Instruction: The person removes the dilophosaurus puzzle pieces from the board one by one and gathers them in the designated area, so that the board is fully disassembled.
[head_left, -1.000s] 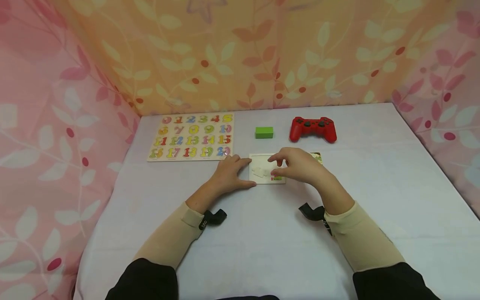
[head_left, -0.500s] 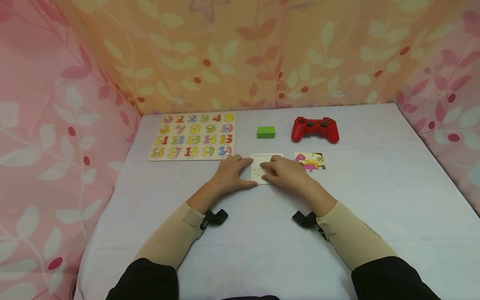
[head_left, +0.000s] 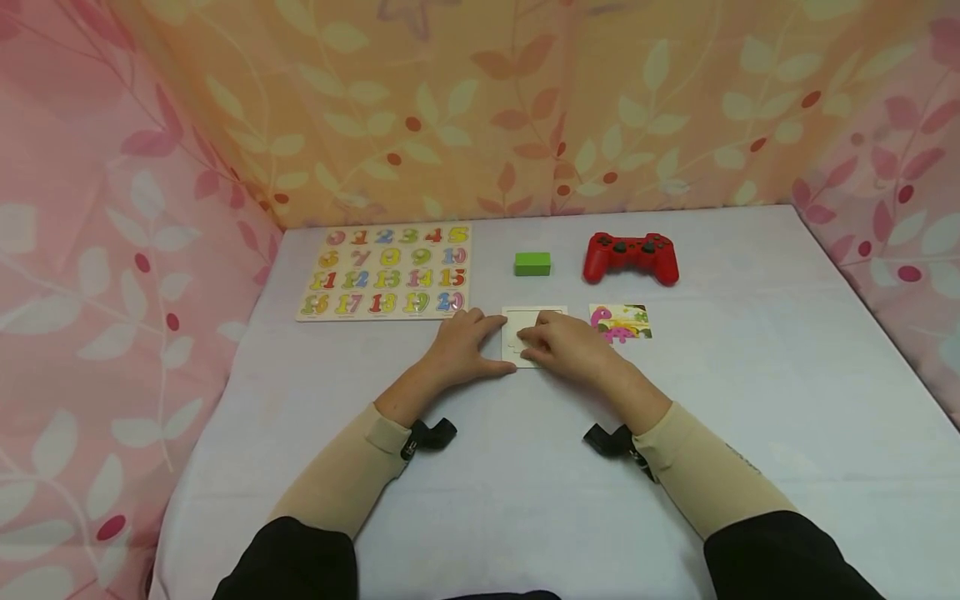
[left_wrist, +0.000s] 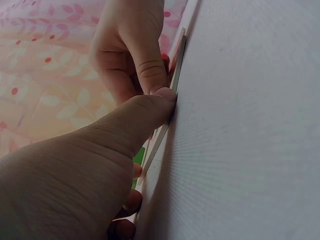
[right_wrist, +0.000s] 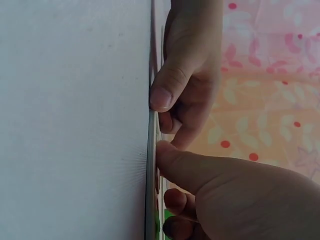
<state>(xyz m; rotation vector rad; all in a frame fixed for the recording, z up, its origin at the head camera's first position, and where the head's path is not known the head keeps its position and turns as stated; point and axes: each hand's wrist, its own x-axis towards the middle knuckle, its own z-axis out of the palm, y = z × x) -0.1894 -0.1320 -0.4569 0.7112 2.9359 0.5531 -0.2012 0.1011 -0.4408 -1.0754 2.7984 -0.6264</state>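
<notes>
A small cream jigsaw puzzle tray point(head_left: 525, 317) lies in front of the person in the head view. My left hand point(head_left: 465, 342) grips its left end, thumb at the near corner and index finger at the far one. My right hand point(head_left: 570, 346) reaches over the tray from the right, thumb and index finger pinching down onto a puzzle piece inside. Those fingertips hide most of the piece. In the left wrist view, my left thumb point(left_wrist: 162, 95) sits on the tray's edge. Beside the tray lies a joined section of dinosaur puzzle point(head_left: 630, 321), with knobs along its lower side.
A wooden number board point(head_left: 386, 273) stands behind the left hand, its near edge close to the fingers. Farther back are a green block point(head_left: 532, 264) and a red game controller point(head_left: 630, 258). Patterned cloth surrounds the white table point(head_left: 487, 483).
My right hand has moved left and lower over the tray, uncovering the dinosaur section. An outline inside the tray that slanted earlier now looks straighter. My left hand keeps its place.
</notes>
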